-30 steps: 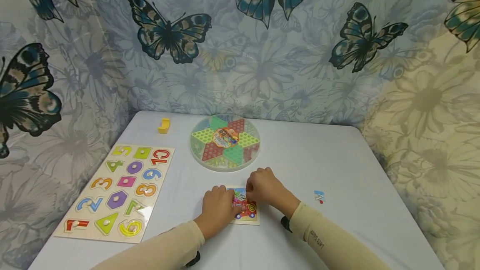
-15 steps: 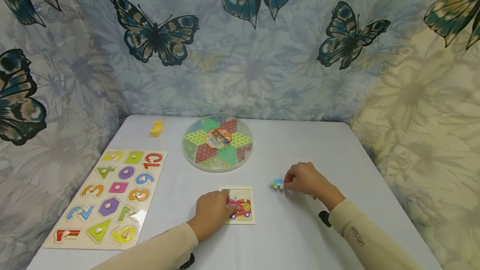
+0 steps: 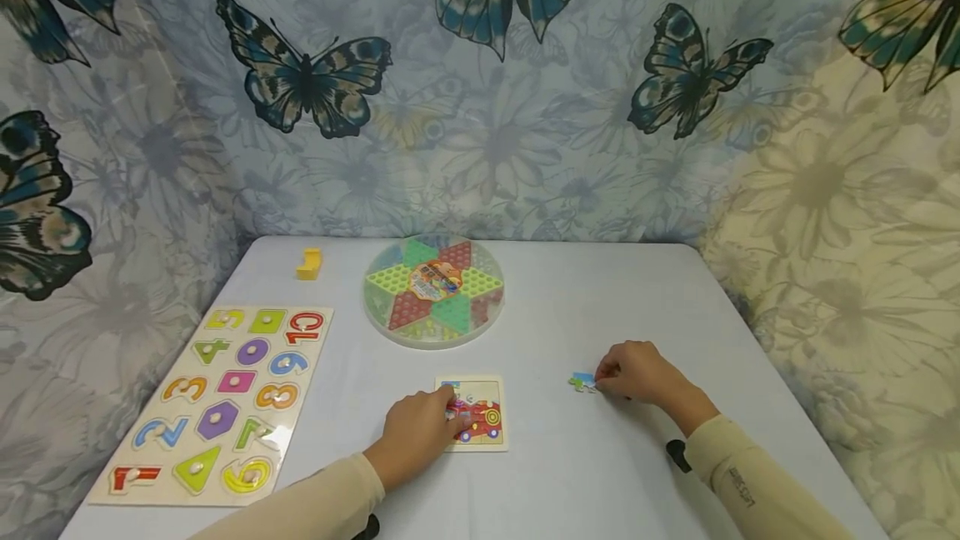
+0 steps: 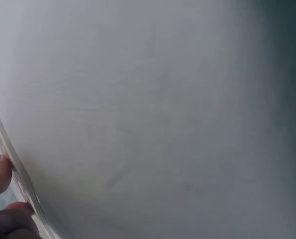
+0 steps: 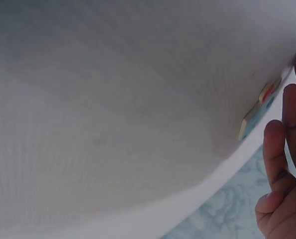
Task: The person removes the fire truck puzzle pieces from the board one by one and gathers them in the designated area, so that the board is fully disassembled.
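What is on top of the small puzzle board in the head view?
The left hand rests on the left part of the small puzzle board. A red vehicle picture shows beside the hand; what lies beneath the hand is covered.

Warm yellow light glows on the wall cloth [image 3: 817, 182] past the right edge of the table [image 3: 570, 298], glare whitens my number board [image 3: 246, 403] near the front left corner, soft shadow lies below my right hand [image 3: 637, 372], and both wrist views run dim, grey, blurry.
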A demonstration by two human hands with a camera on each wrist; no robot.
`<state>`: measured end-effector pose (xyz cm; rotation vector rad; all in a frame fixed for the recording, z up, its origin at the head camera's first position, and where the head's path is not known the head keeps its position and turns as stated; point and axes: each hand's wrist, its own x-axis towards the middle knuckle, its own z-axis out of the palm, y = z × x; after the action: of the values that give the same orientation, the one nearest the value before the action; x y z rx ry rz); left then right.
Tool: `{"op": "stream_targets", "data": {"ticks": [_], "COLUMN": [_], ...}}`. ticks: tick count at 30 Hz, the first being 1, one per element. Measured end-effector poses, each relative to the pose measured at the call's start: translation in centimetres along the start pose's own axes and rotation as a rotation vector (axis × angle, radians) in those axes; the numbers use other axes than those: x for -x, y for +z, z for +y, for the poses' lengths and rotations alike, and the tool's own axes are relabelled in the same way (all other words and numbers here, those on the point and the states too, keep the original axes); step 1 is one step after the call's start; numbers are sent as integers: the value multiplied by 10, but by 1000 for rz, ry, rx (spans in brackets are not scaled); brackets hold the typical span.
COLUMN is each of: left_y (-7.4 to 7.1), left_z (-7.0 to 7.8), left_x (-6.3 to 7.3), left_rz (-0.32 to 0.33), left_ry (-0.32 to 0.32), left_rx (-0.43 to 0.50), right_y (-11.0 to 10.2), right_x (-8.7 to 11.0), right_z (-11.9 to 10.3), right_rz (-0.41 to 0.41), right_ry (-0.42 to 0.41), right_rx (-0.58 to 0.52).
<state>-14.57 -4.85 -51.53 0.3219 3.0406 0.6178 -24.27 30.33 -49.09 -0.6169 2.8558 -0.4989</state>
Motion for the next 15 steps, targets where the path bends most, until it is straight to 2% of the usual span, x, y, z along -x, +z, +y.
{"op": "stream_targets", "data": {"ticks": [6, 9, 12, 15], "left_y": [6, 7, 7, 5], "left_z": [-7, -7, -6, -3], "left_x": [2, 4, 6, 8], "left_rz": [-53, -46, -5, 41], "left_ry": [15, 6, 2, 6], "left_rx": [44, 54, 45, 11], "right_y": [1, 2, 5, 11], "right_x": [-1, -4, -12, -25], "right_z": [4, 2, -13, -41], "right_rz": [-6, 22, 58, 56], "right_ry": [-12, -40, -84, -137], "right_rx": [47, 61, 43, 37]}}
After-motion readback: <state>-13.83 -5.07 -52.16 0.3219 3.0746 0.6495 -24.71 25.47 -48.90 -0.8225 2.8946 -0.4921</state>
